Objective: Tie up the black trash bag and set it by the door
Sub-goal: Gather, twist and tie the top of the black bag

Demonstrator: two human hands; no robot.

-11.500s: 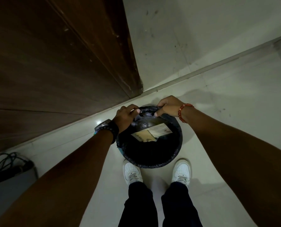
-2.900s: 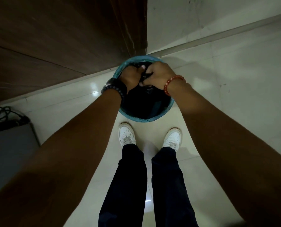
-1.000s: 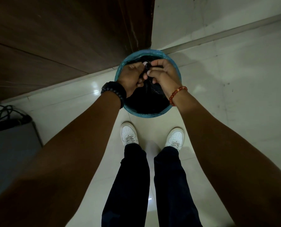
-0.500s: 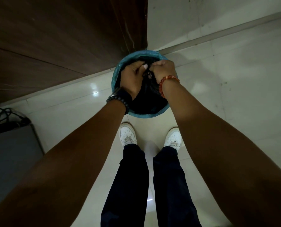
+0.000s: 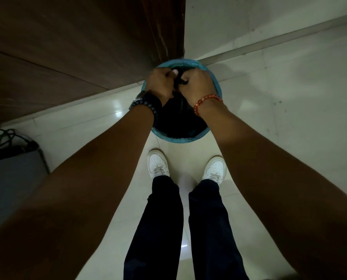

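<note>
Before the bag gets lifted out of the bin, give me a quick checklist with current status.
1. Both hands on the bag neck: ok. Left hand and right hand pinch the gathered top of the black trash bag.
2. Knot finished: cannot tell; the fingers hide it.
3. Bag free of the blue bin: not ok; it sits inside.
4. Bag mouth closed: ok; no contents visible.
5. Door close by: ok; right behind the bin.
6. Floor beside the bin clear: ok.

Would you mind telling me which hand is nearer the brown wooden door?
Left. The left hand sits just below the wooden door; the right hand lies farther right.
</note>
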